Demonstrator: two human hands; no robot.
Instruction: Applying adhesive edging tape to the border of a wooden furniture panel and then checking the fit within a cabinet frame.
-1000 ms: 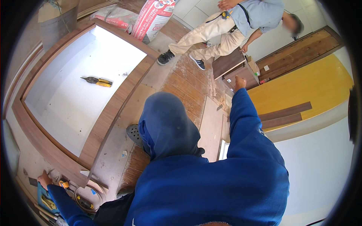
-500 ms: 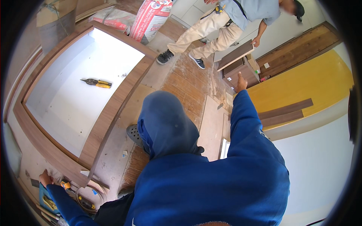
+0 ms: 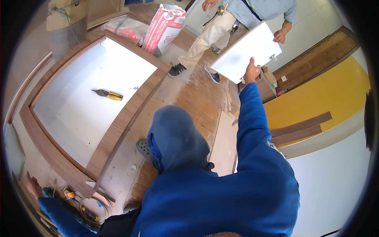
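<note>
My right hand (image 3: 252, 73) reaches forward at the edge of a white cabinet door (image 3: 248, 49) with metal hinges. One finger is stretched out over the door's white face; I cannot tell whether it touches. A co-worker's hand (image 3: 280, 36) is at the door's far edge. At the lower left, my left hand (image 3: 34, 185) is open beside the cabinet, with its fingers stretched and nothing visible in them. Near it lie an orange-and-black tape measure (image 3: 69, 194) and a coil of thin edging strip (image 3: 81, 207).
A wood-trimmed cabinet (image 3: 130, 118) with a white interior lies at my left, yellow-handled snips (image 3: 107, 94) inside it. Cement bags (image 3: 164, 29) stand behind. A brown drawer unit (image 3: 266, 89) stands beyond my right hand. Brown strips (image 3: 302, 125) rest on a yellow panel (image 3: 316, 91) at the right.
The co-worker has turned and raised the door, so its white hinged side now shows by my right hand. My left hand has shifted slightly outward, and the view has tilted a little.
</note>
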